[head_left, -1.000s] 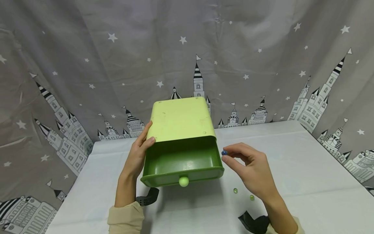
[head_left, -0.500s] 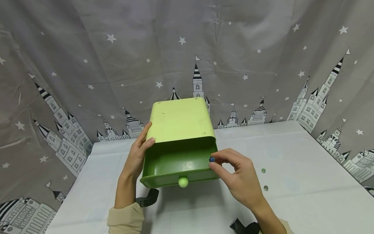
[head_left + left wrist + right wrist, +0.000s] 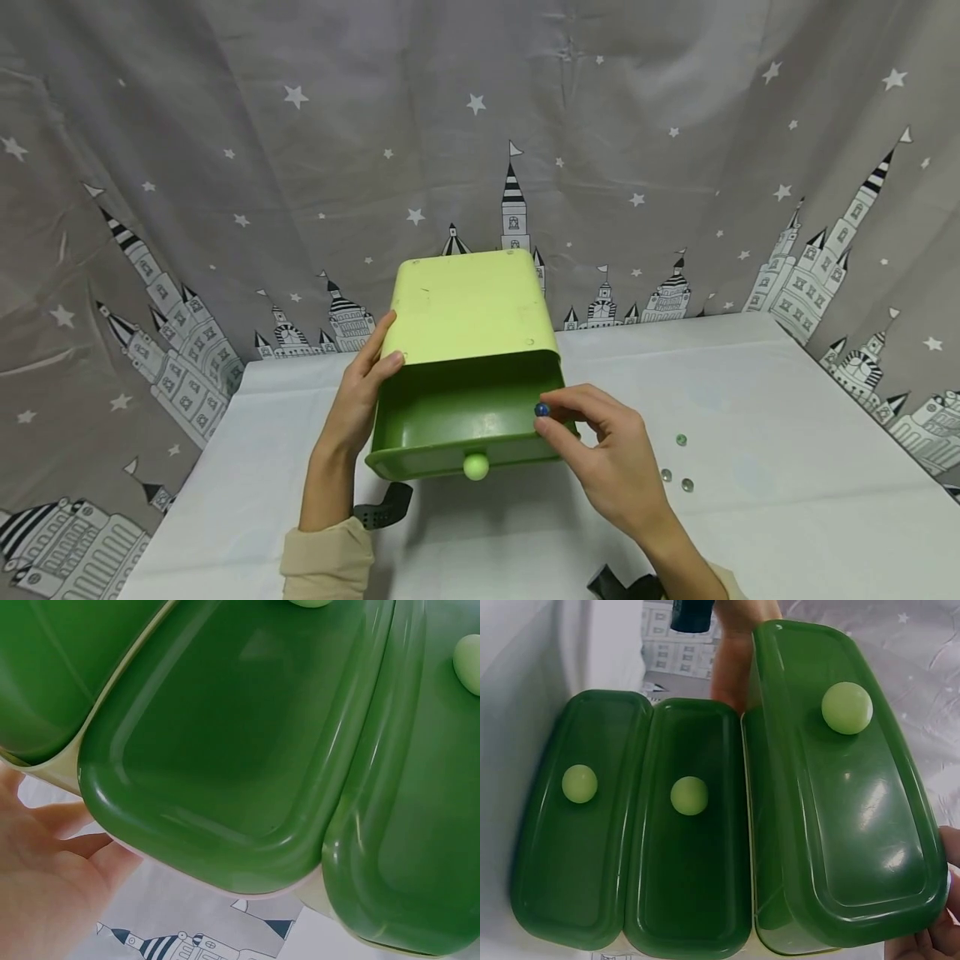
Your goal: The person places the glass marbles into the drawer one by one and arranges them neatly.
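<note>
The bench (image 3: 750, 400) is white on top, faintly creased. A green cabinet (image 3: 472, 308) of three stacked drawers stands on it, the topmost pulled out. Off to the cabinet's right lie three little glassy beads (image 3: 687, 485), two close together, the third farther back.

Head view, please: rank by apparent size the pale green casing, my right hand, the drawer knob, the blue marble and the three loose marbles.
1. pale green casing
2. right hand
3. drawer knob
4. Not ranked: blue marble and three loose marbles; fingers partly cover the blue one, and it seems nearer the camera.
</note>
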Motion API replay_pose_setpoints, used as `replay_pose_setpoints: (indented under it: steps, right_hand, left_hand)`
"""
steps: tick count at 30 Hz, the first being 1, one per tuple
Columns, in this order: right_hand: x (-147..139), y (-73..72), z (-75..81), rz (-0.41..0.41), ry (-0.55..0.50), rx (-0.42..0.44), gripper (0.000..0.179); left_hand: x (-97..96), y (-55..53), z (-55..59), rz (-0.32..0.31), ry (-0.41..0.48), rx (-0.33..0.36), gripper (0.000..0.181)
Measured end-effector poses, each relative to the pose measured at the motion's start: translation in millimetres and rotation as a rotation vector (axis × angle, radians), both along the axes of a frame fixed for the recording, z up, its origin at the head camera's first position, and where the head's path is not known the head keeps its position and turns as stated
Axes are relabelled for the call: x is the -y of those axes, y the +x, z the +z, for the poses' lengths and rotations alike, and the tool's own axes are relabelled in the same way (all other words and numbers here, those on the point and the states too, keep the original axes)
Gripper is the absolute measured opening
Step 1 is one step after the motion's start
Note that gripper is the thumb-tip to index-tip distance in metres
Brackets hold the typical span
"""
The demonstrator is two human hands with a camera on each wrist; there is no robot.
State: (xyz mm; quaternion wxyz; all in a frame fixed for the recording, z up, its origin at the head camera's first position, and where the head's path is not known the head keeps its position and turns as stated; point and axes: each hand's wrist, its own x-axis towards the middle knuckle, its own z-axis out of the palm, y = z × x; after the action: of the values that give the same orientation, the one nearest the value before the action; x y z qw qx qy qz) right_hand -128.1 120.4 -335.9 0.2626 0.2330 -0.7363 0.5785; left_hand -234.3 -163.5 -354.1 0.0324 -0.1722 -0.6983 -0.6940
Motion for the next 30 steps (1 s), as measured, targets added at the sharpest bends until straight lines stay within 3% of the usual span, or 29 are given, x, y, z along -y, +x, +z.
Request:
replay_pose_setpoints:
  steps: [30]
  right_hand:
    - [-2.5,3.7,0.8,0.019,0.061,0.078,0.024]
  left_hand:
    - [0.6,0.7,-0.4,0.012,-0.018,0.002,0.063]
